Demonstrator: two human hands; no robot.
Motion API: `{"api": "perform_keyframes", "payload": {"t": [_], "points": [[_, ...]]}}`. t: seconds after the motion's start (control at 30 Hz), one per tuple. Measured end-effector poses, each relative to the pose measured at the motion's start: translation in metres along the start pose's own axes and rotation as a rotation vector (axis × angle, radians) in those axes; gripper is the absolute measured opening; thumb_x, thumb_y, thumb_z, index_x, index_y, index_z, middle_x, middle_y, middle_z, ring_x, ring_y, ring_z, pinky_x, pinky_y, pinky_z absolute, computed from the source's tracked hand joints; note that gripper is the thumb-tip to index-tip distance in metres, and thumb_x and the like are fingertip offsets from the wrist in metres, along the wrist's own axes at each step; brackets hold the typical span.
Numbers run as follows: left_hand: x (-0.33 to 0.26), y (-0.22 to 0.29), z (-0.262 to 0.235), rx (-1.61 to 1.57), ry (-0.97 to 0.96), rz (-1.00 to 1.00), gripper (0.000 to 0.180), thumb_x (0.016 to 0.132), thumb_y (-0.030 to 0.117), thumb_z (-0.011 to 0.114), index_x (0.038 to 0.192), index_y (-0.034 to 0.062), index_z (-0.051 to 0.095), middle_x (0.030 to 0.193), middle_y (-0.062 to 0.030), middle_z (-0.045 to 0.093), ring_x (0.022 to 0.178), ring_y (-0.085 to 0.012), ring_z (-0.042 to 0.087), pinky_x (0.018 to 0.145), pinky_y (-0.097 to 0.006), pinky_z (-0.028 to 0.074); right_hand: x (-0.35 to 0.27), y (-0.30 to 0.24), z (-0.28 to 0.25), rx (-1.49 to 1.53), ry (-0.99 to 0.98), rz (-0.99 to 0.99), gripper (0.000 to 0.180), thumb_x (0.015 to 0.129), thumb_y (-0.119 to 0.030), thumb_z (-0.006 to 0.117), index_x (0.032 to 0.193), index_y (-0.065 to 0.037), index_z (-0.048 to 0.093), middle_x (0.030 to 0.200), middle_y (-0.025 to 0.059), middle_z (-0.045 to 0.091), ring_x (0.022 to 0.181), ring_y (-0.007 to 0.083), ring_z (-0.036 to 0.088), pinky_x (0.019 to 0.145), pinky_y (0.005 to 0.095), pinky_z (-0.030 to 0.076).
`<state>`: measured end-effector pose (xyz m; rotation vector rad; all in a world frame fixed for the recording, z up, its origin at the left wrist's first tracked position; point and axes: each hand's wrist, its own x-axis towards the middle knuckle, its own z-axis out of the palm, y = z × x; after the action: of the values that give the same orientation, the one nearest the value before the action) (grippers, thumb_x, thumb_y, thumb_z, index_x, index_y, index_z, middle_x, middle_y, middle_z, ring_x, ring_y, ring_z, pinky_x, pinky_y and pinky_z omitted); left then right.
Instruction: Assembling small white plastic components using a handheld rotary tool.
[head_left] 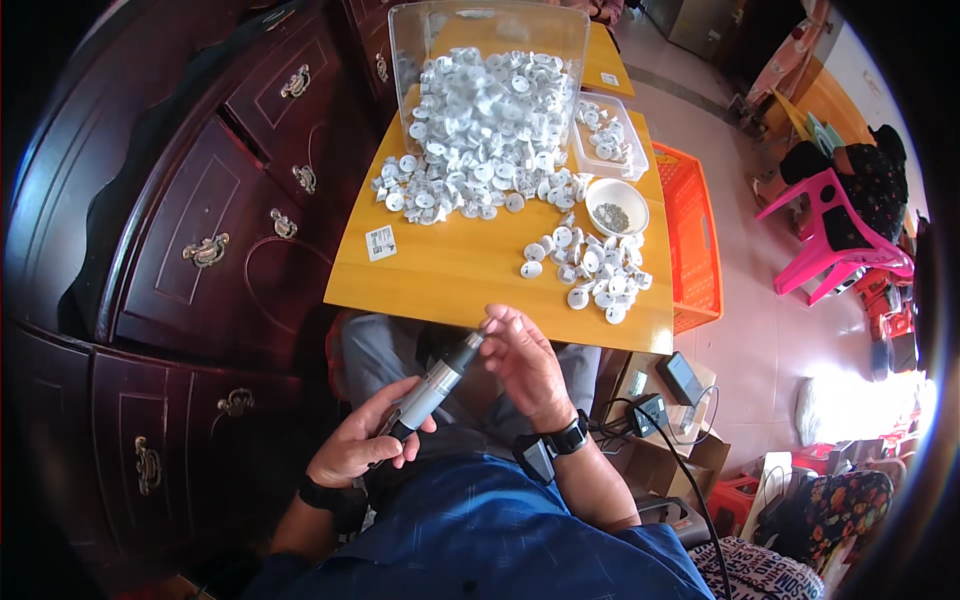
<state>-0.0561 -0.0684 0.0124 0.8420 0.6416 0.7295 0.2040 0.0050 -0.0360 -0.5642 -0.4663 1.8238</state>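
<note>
My left hand is wrapped round the grey and black body of an electric screwdriver, held slanting above my lap. At the tool's upper end, the thumb and fingertips of my right hand pinch its narrow tip; whether a small piece sits between them is hidden. Both hands are just off the near edge of the yellow table. Beyond them on the right lies a loose group of small round white plastic parts. A white bowl of small metal pieces, perhaps screws, stands behind that group.
A large clear bin spills a heap of white parts onto the table. Beside it stands a small clear box with more parts. An orange crate is right of the table; dark wooden cabinets line the left. A black cable runs at lower right.
</note>
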Motion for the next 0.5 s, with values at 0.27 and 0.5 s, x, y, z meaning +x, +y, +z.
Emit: {"api": "perform_keyframes", "payload": {"t": [0.27, 0.5], "points": [[0.001, -0.003, 0.001, -0.017, 0.014, -0.021, 0.093, 0.087, 0.024, 0.077, 0.157, 0.0016, 0.019, 0.121, -0.0172, 0.059, 0.083, -0.0171, 0.063, 0.068, -0.027, 0.051, 0.012, 0.013, 0.004, -0.017, 0.09, -0.08, 0.012, 0.101, -0.016, 0.062, 0.108, -0.007, 0.065, 0.096, 0.0027, 0.066, 0.074, 0.0067, 0.061, 0.068, 0.021, 0.055], [-0.003, 0.002, 0.0, 0.118, 0.037, -0.099, 0.084, 0.089, 0.014, 0.073, 0.156, 0.0012, 0.024, 0.11, -0.0117, 0.061, 0.084, -0.014, 0.061, 0.071, -0.026, 0.05, 0.016, 0.005, -0.005, -0.049, -0.059, 0.028, 0.012, 0.099, -0.016, 0.065, 0.102, -0.005, 0.068, 0.096, 0.0035, 0.068, 0.075, 0.0076, 0.062, 0.069, 0.0212, 0.054]]}}
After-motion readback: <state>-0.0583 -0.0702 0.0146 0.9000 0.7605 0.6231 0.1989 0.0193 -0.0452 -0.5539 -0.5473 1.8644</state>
